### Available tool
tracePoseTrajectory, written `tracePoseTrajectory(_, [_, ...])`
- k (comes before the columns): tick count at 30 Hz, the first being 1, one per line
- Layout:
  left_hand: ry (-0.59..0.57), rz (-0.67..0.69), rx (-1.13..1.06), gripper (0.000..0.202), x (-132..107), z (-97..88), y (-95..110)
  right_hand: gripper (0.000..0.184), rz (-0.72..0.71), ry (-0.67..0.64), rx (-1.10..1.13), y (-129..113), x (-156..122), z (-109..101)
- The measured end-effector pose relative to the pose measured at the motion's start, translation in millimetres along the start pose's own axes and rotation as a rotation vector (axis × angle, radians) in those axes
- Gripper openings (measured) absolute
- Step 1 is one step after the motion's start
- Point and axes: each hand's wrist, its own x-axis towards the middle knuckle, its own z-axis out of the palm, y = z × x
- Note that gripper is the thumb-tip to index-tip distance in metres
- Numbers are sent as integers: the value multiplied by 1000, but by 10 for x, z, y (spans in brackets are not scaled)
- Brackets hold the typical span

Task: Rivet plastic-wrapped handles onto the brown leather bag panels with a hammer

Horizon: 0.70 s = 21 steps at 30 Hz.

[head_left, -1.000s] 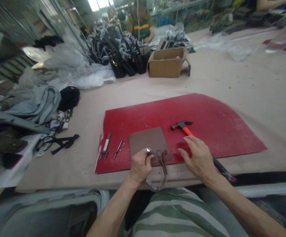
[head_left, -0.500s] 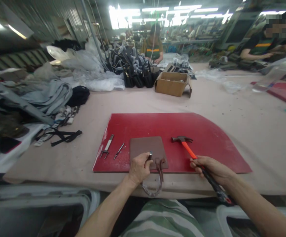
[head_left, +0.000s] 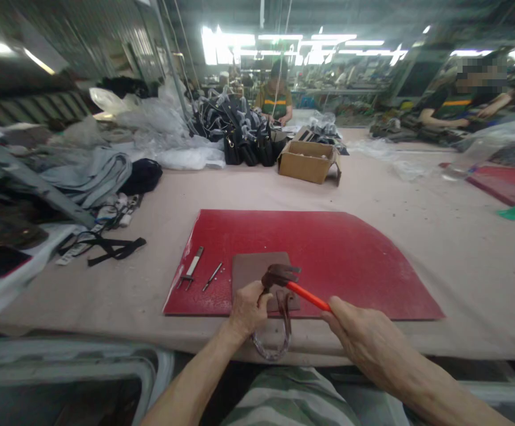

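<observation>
My right hand (head_left: 357, 322) is closed round the handle of a claw hammer (head_left: 308, 294) with an orange shaft. The hammer's dark head lies right over my left hand (head_left: 247, 307), which is closed on a short metal punch, now mostly hidden by the hammer head. Under the left hand is a flat brown leather piece (head_left: 248, 266) on a red board (head_left: 328, 248). A brown curved strap (head_left: 287, 322), partly wrapped in clear plastic, hangs from it over the table edge. Left of the leather lie a pronged metal tool (head_left: 193, 266) and a thin metal rod (head_left: 213, 276).
Behind the board stand an open cardboard box (head_left: 304, 163) and a heap of black bags (head_left: 244, 139). Plastic wrapping and grey cloth (head_left: 93, 177) pile up at the left, near black straps (head_left: 118, 248). Two people work across the table; another red board (head_left: 506, 183) lies far right.
My right hand has swung the hammer left, from beside the leather piece to over the punch. My left hand stays in place on the leather. The view has tilted slightly.
</observation>
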Motion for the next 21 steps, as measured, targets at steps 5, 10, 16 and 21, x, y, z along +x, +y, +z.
tracePoseTrajectory(5, [-32, -24, -9, 14, -10, -5, 2, 24, 15, 191, -9, -137, 111, -211])
tracePoseTrajectory(10, [-59, -20, 9, 10, -2, -33, 19, 23, -20, 69, -39, -64, -15, -67])
tracePoseTrajectory(16, [-56, 1, 24, 12, 8, -36, 20, 25, 109, -96, -92, 139, -163, 94])
tracePoseTrajectory(21, [-50, -5, 30, 12, 9, -39, 32, 29, 86, 34, -13, 29, -67, 101])
